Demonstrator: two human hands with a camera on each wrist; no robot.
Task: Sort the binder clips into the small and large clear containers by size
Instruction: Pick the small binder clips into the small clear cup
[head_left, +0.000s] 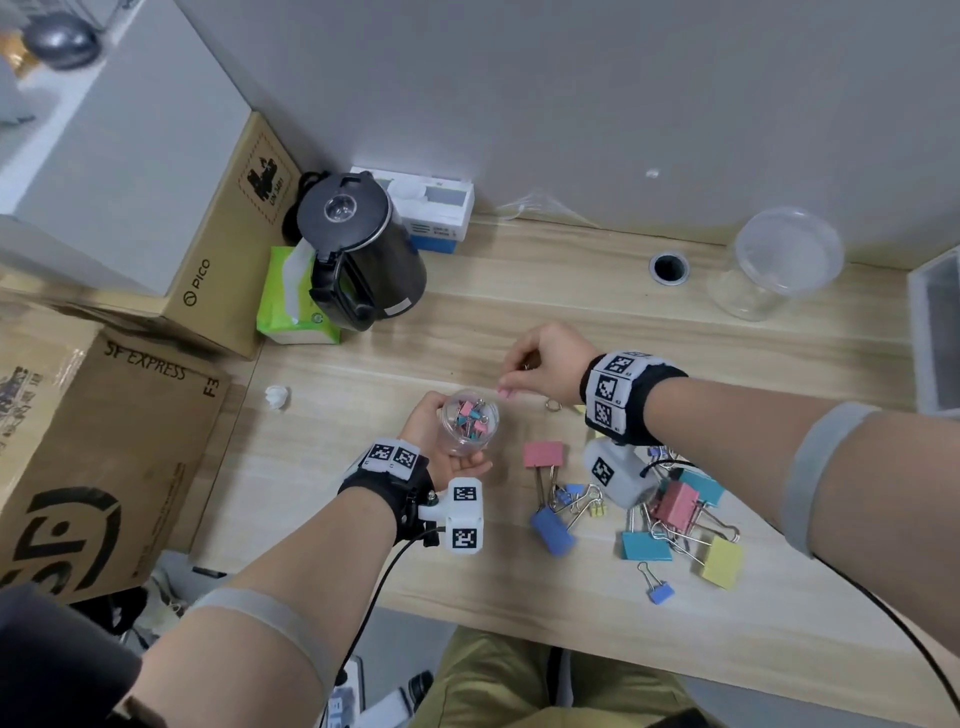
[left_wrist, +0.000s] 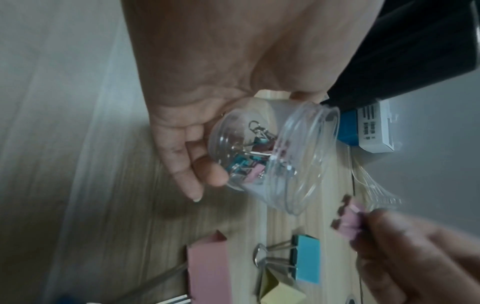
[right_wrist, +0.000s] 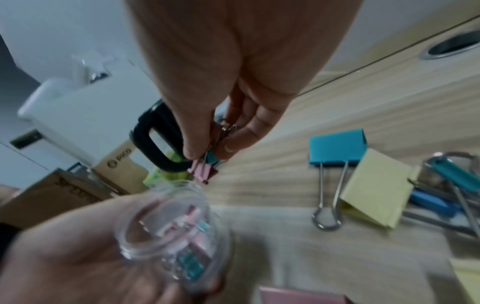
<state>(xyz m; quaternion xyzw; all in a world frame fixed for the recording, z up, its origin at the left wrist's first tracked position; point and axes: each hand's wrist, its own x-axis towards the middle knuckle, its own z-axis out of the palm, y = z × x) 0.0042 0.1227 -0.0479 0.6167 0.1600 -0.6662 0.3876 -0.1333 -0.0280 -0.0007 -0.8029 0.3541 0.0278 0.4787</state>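
From the head camera, the left hand (head_left: 439, 441) holds a small clear jar (head_left: 469, 422) above the wooden desk (head_left: 649, 322), fingers curled round its wall, its open mouth tipped toward the right hand (head_left: 545, 364). Small pink and teal clips lie inside the jar. The right hand hangs just beside the jar's mouth, fingertips pinched on a small pink clip (head_left: 505, 392). On the desk near the right wrist lies a loose heap of large clips (head_left: 675, 514) in pink, blue, teal and yellow, with one small blue clip (head_left: 657, 584) nearer the desk's front edge. A large clear container (head_left: 779, 262) stands at the far right of the desk, well apart from the hands. A black kettle (head_left: 358, 249) stands at the far left beside a green tissue pack (head_left: 291, 301).

From the left wrist, the palm and curled fingers (left_wrist: 182, 160) cradle the jar (left_wrist: 272, 156), which lies tilted on its side with several small clips at its bottom. The right hand (left_wrist: 415, 257), blurred, holds the pink clip (left_wrist: 350, 218) just beyond the jar's rim.

From the right wrist, thumb and fingers (right_wrist: 241, 142) pinch the wire handles of the pink clip (right_wrist: 203, 171), which hangs just above the jar's mouth (right_wrist: 166, 226); a bit of teal shows behind it, too hidden to identify. A large teal clip (right_wrist: 337, 148) and a large yellow clip (right_wrist: 376, 187) lie touching on the desk.
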